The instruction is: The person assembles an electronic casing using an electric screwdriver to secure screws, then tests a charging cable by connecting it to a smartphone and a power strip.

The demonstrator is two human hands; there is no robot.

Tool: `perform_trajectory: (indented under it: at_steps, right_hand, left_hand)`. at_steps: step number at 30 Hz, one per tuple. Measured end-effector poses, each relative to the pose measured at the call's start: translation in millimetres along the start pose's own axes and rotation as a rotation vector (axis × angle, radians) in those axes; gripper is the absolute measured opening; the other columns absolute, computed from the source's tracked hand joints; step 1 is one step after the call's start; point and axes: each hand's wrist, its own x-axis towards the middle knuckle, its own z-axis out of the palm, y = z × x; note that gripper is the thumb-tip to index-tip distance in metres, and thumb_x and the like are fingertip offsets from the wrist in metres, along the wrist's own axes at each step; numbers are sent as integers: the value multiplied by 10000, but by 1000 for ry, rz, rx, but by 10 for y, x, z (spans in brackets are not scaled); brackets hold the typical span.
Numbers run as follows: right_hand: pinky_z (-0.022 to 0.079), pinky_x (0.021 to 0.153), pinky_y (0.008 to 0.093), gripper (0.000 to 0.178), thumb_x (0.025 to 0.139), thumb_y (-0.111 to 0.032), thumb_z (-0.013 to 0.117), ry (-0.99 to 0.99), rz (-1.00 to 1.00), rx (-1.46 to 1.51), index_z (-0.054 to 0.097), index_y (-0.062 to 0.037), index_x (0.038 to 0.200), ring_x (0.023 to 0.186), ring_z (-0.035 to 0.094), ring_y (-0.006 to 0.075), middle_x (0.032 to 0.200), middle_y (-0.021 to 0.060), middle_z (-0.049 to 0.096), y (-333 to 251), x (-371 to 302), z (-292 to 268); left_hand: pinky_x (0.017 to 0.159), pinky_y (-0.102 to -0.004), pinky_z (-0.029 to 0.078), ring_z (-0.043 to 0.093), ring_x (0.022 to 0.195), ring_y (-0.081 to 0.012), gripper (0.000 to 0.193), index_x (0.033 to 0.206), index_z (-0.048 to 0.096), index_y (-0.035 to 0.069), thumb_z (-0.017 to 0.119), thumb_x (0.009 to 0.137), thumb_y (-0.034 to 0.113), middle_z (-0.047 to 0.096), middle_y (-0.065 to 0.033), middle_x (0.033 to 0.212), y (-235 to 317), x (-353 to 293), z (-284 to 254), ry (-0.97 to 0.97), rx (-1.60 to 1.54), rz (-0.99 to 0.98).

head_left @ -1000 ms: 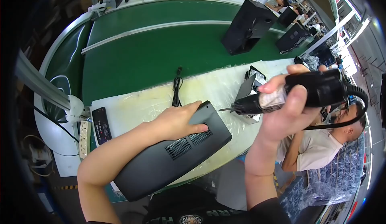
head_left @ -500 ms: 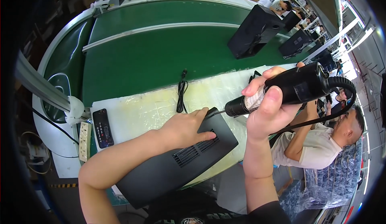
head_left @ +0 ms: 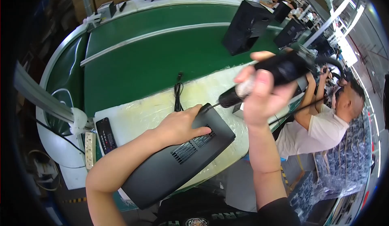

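A long black speaker cabinet (head_left: 162,181) with two slotted vents lies on its side across the padded bench. My left hand (head_left: 182,124) grips its far edge, fingers curled over the rim and thumb resting on a vent. In my right hand (head_left: 263,94) is a black electric screwdriver (head_left: 283,68), held slanting, with motion blur over the hand and tool. The thin bit reaches the cabinet's far corner, close to my left fingertips; whether a screw sits under it is hidden.
A coiled black cable (head_left: 178,94) lies beyond the cabinet. Left are a black control panel (head_left: 106,134) and a power strip (head_left: 90,149). Tall black speaker cabinets (head_left: 247,25) stand on the green conveyor (head_left: 162,59). A co-worker (head_left: 320,120) sits close on the right.
The whole view has shifted slightly. My right hand and the screwdriver have moved a little left and become blurred. The bit stays at the cabinet's corner, and my left hand keeps its hold.
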Motion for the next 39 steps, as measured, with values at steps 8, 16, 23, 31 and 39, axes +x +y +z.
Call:
perform_trajectory:
  at_steps: [8, 16, 23, 31, 39]
  right_hand:
    - [519, 592, 275, 369, 919, -39, 586, 407, 37, -592, 321, -17, 1174, 640, 579, 127, 988, 116, 589, 234, -371, -1381]
    - [530, 709, 275, 456, 929, -70, 605, 367, 110, -549, 289, -17, 1254, 776, 601, 134, 1099, 122, 558, 517, -873, -1621]
    - [492, 480, 280, 425, 946, -71, 527, 150, 318, -416, 385, 15, 1338, 557, 550, 139, 991, 128, 627, -634, -417, -942]
    - [516, 497, 300, 672, 988, -404, 507, -42, 54, 36, 215, -9, 1448, 591, 557, 172, 1093, 167, 552, -1082, -274, 587]
    - [547, 591, 301, 756, 958, -323, 530, -273, 90, 64, 97, 44, 1457, 634, 623, 181, 1092, 175, 562, -903, -424, 995]
  left_hand:
    - [946, -420, 494, 639, 1065, -384, 747, 1380, 470, 16, 733, 812, 424, 648, -265, 1140, -50, 29, 76, 131, -8, 32]
    - [878, -464, 514, 646, 964, -443, 661, 1352, 467, -11, 642, 889, 426, 656, -295, 1054, -36, -470, -26, 119, 121, -52]
    - [812, -461, 534, 655, 915, -430, 608, 1313, 499, -1, 655, 887, 403, 663, -263, 1042, -297, -1431, 34, 196, 170, -142]
    - [645, -437, 541, 652, 681, -384, 559, 1133, 578, -44, 636, 896, 459, 677, -220, 872, -418, -1500, 152, 387, 244, 44]
    - [651, -444, 540, 653, 687, -400, 550, 1097, 584, -38, 619, 906, 477, 675, -225, 823, -439, -1495, 165, 363, 233, 27]
